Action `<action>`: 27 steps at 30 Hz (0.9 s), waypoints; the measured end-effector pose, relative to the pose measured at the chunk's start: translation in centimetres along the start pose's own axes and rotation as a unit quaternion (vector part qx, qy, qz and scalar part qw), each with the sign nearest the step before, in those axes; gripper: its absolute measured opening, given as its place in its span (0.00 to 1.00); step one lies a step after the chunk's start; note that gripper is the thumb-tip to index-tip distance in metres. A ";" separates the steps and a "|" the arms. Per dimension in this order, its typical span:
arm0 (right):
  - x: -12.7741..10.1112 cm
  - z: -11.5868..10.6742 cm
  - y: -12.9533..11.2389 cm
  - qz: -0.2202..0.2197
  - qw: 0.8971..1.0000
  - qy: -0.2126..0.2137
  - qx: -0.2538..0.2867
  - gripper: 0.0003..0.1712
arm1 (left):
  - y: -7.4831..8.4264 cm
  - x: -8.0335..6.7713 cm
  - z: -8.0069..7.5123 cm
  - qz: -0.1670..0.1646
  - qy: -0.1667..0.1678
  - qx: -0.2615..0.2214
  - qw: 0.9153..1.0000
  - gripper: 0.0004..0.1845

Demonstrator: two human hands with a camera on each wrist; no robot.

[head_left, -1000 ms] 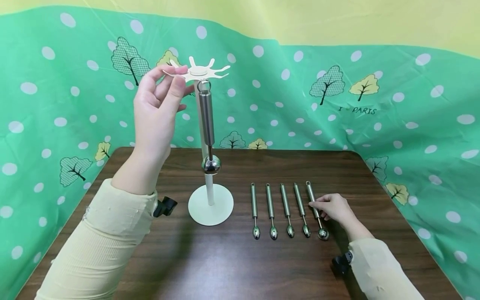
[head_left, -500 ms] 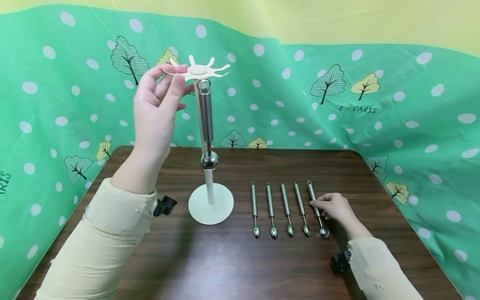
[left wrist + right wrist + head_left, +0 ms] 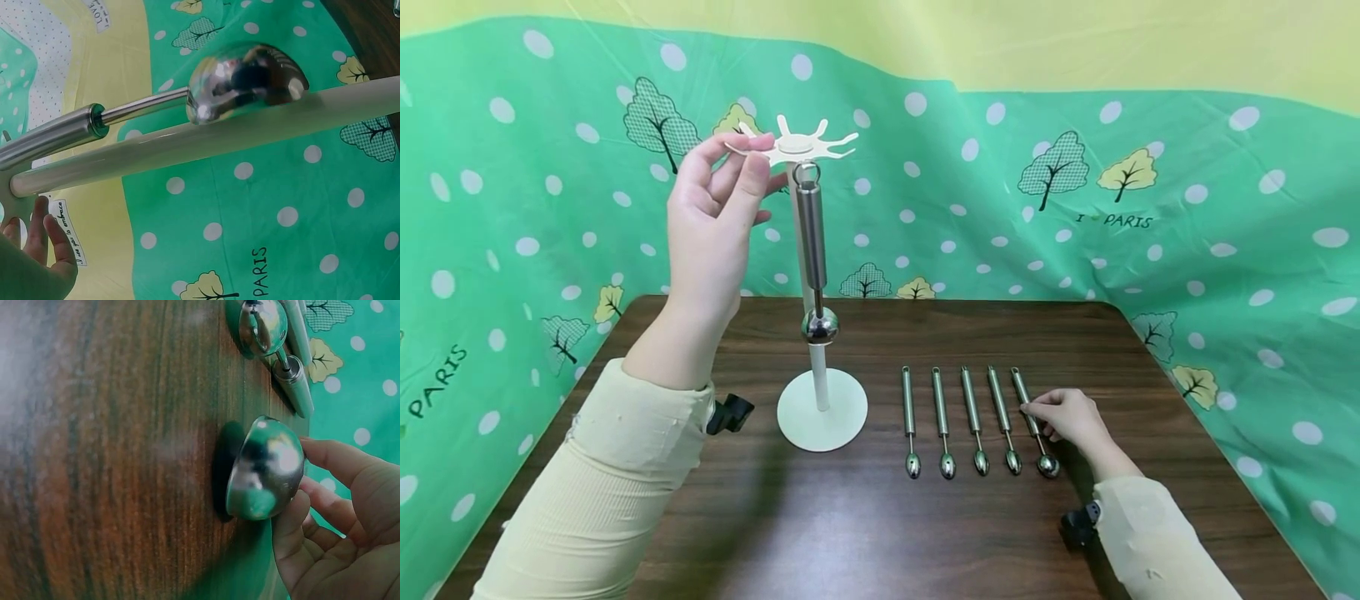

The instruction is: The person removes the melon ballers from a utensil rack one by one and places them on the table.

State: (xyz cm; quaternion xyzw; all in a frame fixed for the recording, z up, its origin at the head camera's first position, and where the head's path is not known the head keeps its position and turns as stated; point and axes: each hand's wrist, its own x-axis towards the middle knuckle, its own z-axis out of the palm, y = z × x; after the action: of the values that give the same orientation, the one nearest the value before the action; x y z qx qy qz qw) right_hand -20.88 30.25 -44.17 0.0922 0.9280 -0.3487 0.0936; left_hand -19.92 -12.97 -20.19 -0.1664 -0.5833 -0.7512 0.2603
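My left hand [image 3: 711, 212] pinches one arm of the white rotating rack's top [image 3: 796, 146] between thumb and fingers. From a front arm of that rack a steel melon baller [image 3: 812, 242] hangs by its ring, its round bowl [image 3: 247, 81] down in front of the white pole. To the right, my right hand [image 3: 1069, 418] pinches the handle of the rightmost melon baller [image 3: 1048, 466] in the row. Its bowl [image 3: 267, 472] faces the tabletop, just over its dark shadow in the right wrist view.
Several steel scoops with narrower oval bowls [image 3: 981, 463] lie side by side left of the right hand. The rack's round white base [image 3: 822, 429] stands on the dark wooden table [image 3: 880, 533]. A green and yellow printed curtain [image 3: 962, 192] surrounds the table's back and sides.
The hanging melon baller has swung very slightly left. The handle end of the melon baller in my right hand has shifted a little. Both hands stay in place; the curtain at left has shifted.
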 end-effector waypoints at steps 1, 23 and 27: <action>0.0 0.0 0.0 0.000 1.000 0.000 0.001 0.23 | 0.0 0.0 0.0 0.000 0.000 0.000 1.000 0.09; 0.0 -0.2 -0.2 0.001 1.000 0.010 -0.011 0.26 | 0.0 0.1 -0.1 -0.001 -0.001 0.001 1.000 0.09; 0.1 -0.5 -0.5 0.004 1.000 0.028 -0.010 0.28 | 0.0 0.1 0.0 0.000 -0.001 0.003 1.000 0.09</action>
State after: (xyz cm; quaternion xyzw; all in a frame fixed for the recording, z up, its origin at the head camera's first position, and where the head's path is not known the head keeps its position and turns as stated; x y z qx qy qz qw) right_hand -21.14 30.26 -43.52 0.1048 0.9334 -0.3359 0.0704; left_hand -19.97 -13.02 -20.17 -0.1663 -0.5858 -0.7493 0.2603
